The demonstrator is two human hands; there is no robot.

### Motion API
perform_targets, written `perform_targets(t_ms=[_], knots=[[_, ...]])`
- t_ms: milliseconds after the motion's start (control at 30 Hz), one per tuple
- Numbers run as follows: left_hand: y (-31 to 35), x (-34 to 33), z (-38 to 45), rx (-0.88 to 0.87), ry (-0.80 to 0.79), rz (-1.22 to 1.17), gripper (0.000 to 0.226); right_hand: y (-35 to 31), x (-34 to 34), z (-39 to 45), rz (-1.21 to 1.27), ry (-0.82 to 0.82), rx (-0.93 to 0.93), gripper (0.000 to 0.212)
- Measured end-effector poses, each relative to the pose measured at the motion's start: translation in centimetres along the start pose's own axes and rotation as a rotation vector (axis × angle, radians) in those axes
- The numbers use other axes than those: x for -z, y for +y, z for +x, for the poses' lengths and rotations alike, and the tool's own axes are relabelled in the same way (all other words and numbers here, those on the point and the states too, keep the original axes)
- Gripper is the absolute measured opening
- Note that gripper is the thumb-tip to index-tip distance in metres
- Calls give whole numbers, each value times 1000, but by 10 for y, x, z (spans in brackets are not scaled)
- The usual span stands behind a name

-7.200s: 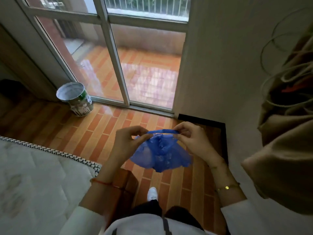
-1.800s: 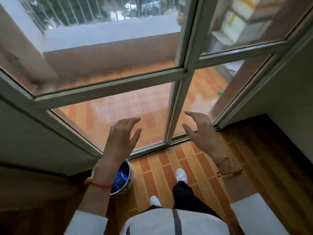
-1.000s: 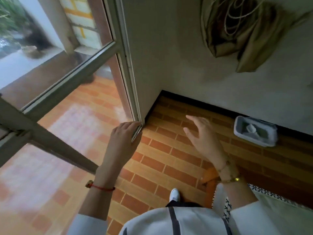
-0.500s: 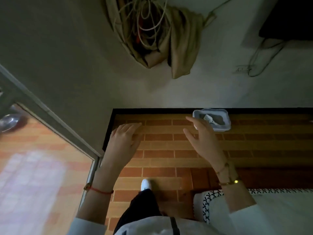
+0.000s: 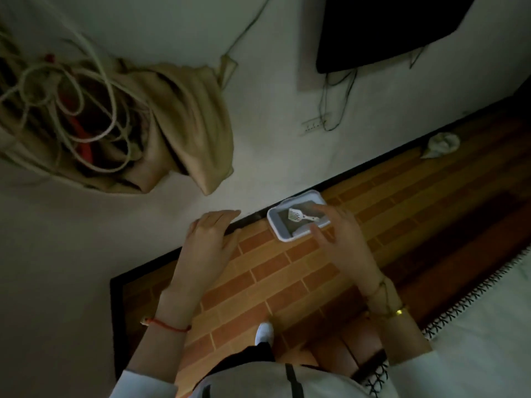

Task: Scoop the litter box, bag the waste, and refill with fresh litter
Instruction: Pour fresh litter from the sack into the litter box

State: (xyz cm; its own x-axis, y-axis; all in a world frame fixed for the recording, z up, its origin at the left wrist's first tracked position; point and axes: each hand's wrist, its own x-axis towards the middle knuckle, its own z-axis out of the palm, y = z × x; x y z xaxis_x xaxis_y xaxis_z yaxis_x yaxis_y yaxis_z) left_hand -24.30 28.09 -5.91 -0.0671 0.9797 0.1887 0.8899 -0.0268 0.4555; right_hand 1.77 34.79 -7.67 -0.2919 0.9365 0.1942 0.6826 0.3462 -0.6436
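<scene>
A small white-rimmed litter box (image 5: pixel 278 228) stands on the brick-pattern floor against the wall's black skirting. A white slotted scoop (image 5: pixel 298 216) lies inside it on dark litter. My left hand (image 5: pixel 211 239) is held out in the air with its fingers straight and holds nothing. My right hand (image 5: pixel 344 242) is spread with relaxed fingers and overlaps the box's near right corner in the view; it holds nothing. The blue bag is out of view.
A beige cloth with coiled cords (image 5: pixel 120 124) hangs on the wall at upper left. A dark screen (image 5: pixel 388 27) hangs at upper right, cables below it. A crumpled cloth (image 5: pixel 441 143) lies by the skirting. A mattress edge (image 5: pixel 474 326) fills the lower right.
My view has swung from the glass door and blue-lined can round to the wall; the litter box has come nearer the middle of the view. Both hands stay empty and outstretched.
</scene>
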Motion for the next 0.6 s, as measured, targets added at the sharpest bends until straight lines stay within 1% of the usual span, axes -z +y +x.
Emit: perform_targets(t_ms=[67,167,233,400,500,600], knots=[[1,-7,39,-61,-27,-13,37,8,4,20,-24,38,-56,33],[9,-21,90,-146,-84,-48,46,25,12,43,-71,69,-118,31],[17,-32,121,-204,-118,-64,49,34,21,54,-97,101,-179,33],[42,-65,194,-323,-163,-83,39,64,47,82,-176,188,-307,40],[64,-88,236,-380,-196,-75,34,95,62,100,-176,223,-368,42],[93,-118,280,-430,-223,-89,35,133,83,118,-177,257,-420,43]])
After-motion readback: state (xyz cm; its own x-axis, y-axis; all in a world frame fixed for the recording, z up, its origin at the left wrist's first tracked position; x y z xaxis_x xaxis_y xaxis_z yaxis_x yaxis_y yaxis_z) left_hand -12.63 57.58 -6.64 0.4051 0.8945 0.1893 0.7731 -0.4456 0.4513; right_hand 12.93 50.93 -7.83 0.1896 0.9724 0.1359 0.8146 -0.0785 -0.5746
